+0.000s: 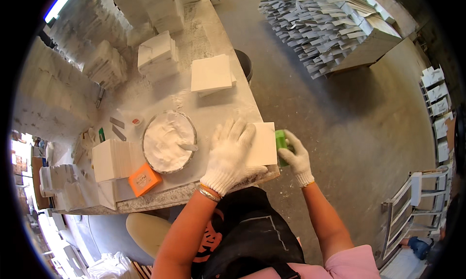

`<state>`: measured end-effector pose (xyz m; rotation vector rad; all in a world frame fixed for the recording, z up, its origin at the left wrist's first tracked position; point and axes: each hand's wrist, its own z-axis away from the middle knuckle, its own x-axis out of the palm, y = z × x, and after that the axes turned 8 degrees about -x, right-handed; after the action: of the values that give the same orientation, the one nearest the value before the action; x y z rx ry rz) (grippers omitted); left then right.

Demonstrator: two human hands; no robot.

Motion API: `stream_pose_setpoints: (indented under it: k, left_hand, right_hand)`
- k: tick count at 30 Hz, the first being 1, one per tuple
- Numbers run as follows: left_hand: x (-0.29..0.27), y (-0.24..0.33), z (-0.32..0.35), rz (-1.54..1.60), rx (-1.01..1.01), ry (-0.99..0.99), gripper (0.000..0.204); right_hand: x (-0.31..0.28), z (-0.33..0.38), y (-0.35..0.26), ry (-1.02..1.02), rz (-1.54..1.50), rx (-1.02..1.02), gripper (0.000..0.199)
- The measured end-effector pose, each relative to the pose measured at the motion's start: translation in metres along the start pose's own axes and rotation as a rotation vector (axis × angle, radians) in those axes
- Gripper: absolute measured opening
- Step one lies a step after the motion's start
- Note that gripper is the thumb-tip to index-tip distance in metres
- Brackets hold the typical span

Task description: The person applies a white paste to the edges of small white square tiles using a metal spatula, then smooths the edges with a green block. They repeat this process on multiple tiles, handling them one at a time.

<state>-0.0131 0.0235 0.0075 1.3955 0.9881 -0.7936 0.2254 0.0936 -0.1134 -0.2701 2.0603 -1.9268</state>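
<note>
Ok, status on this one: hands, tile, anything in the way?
Left hand flat on the white tile. Right hand gripping a green block at tile's right edge, contact unclear. Bowl, orange box farther left, not in the way.

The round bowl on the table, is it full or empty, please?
Not empty: white material covers most of the bowl, though its depth cannot be told.

I see a round bowl (195, 133) of white paste (165, 133) on the counter (213, 110), a grey scraper (189, 147) resting in it. Just beside it sits an orange box (145, 180), near some stacked white tiles (104, 160). Farther off I make out two loose grey blades (118, 133), a dark round container (245, 65) by the counter's edge, and a big heap of pale strips (315, 29) above the floor (335, 143).
</note>
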Motion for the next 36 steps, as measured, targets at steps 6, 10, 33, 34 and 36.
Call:
stream_pose_setpoints:
  k: [6,10,33,34,36]
  left_hand:
    - [0.002,0.001,0.002,-0.026,0.032,0.057,0.095]
    - [-0.004,0.006,-0.003,-0.002,0.02,0.011,0.094]
    - [0.002,0.0,0.003,-0.028,0.038,0.066,0.091]
    - [0.004,0.0,0.002,-0.02,0.035,0.067,0.091]
    - [0.003,0.003,0.002,-0.004,0.023,0.048,0.091]
  right_hand:
    - [0.02,-0.041,-0.093,0.002,-0.04,-0.301,0.069]
    - [0.015,-0.03,-0.037,0.034,0.032,-0.189,0.068]
    - [0.027,-0.039,-0.084,0.003,0.116,-0.318,0.067]
    - [0.026,-0.036,-0.075,0.037,0.11,-0.279,0.067]
    - [0.016,-0.029,-0.055,0.063,0.137,-0.142,0.065]
